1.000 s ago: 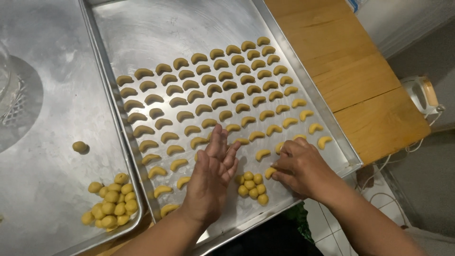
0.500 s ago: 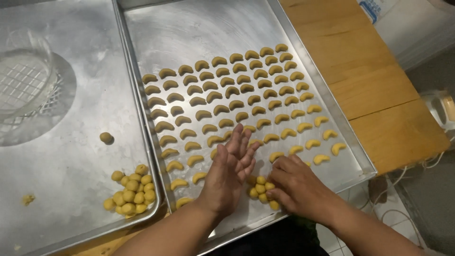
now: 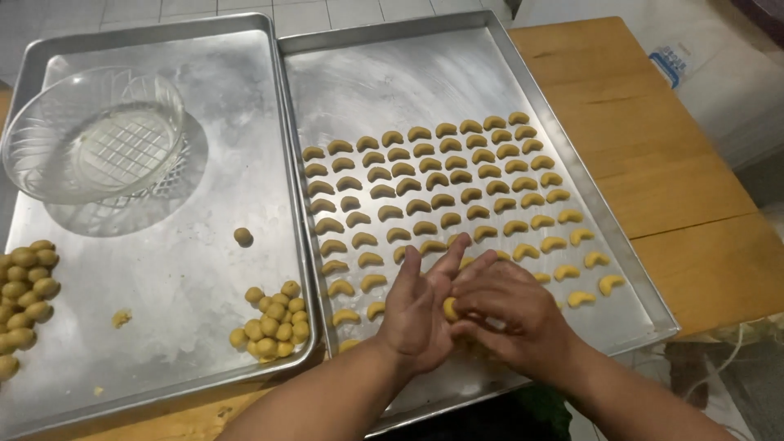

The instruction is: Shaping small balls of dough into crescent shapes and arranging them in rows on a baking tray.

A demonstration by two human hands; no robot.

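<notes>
Right tray (image 3: 572, 163) carries crescent rows (image 3: 441, 184). Left of it: left tray (image 3: 163, 327) with glass bowl (image 3: 94, 135) behind dough balls (image 3: 273, 322).

Glass bowl (image 3: 94, 135) at 10 o'clock on left tray (image 3: 163, 359). Ball heap (image 3: 273, 322) at 7 o'clock, lone ball (image 3: 242, 237) above. Wooden tabletop (image 3: 653, 163) at 3 o'clock.
</notes>
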